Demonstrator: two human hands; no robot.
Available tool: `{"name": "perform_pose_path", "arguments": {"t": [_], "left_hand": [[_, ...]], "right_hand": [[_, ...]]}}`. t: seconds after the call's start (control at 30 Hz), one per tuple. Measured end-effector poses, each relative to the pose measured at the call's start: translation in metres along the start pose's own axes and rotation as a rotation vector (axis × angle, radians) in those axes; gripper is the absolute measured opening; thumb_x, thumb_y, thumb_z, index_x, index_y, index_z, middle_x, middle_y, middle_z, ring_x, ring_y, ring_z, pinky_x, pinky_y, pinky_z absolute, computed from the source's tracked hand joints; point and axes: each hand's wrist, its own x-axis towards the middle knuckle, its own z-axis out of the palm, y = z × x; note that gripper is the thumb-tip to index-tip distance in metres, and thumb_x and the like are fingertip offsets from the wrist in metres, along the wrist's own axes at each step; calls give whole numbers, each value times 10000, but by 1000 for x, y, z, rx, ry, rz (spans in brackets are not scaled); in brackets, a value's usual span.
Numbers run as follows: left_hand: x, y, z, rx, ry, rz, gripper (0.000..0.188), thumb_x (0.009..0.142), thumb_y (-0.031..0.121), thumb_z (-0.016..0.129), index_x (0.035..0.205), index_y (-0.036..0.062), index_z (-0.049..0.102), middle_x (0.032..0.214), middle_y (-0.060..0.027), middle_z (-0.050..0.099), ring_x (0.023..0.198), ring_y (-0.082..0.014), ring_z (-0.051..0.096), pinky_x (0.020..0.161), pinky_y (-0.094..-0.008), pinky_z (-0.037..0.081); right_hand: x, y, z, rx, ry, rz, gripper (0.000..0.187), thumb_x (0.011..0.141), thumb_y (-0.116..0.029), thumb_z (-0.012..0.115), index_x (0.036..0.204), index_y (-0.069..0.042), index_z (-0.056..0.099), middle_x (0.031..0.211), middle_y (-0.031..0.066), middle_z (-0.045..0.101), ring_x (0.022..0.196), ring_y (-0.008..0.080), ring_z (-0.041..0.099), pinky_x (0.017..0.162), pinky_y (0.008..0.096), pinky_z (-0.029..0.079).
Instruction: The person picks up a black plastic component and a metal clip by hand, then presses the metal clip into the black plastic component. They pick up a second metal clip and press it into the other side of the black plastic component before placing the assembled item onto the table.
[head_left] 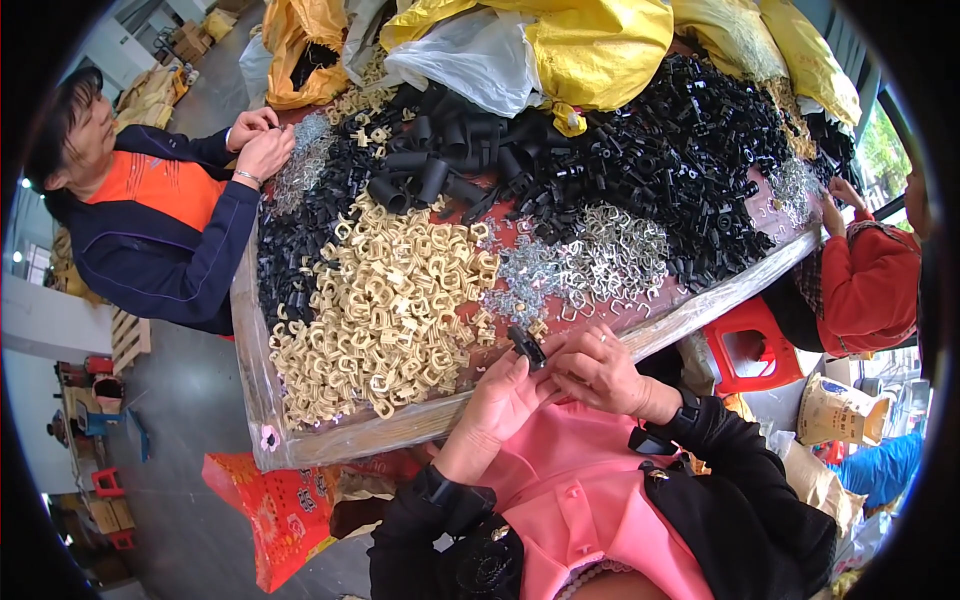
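Close to the table's front edge, my left hand [492, 403] pinches a small black plastic part [527, 347] between thumb and fingers. My right hand [606, 372] is beside it, fingers bent together and meeting the left fingertips; whatever lies in them is hidden. Just beyond my hands are a heap of small silvery screws or pins [527, 275] and a pile of bent metal clips [615, 255]. A large mound of cream-coloured U-shaped plastic pieces [390, 300] lies to the left.
The table has a wooden rim [400, 425]. Black plastic parts [690, 150] and black tubes [432, 178] fill its far side, below yellow sacks [600, 50]. One co-worker [150, 220] sits left, another [870, 270] right. A red stool [745, 345] stands at the right.
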Motion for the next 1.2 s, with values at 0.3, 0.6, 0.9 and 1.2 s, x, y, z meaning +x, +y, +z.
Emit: {"name": "perform_pose_path", "arguments": {"t": [0.3,0.6,0.9,1.2], "left_hand": [[-4,-7,-8,51,-24,23,464,769,264,573,1133,32,404,1166,-96,421,1124,-239,371,959,-409,278],[-4,-8,-7,66,-22,19,453,772,252,564,1134,35,399,1170,-92,411,1128,-274,356,968,-445,264],[-2,-13,-11,40,-3,13,440,775,242,561,1133,41,403,1183,-104,402,1137,-291,349,964,-452,274],[-7,1,-8,310,136,-62,254,836,128,480,1066,21,464,1024,-93,526,930,-235,543,833,-362,433]], "right_hand": [[3,-3,8,10,-70,89,171,660,-88,612,803,-51,527,834,75,516,715,233,517,623,334,401],[-5,3,16,-17,-65,85,206,678,-78,588,875,-49,532,810,64,518,733,227,520,626,325,403],[-12,9,17,41,-88,100,194,689,-57,576,877,-45,529,801,74,509,722,240,511,636,328,407],[-13,7,-11,222,-81,211,159,681,-29,576,824,-47,508,861,89,503,764,259,505,653,328,396]]}}
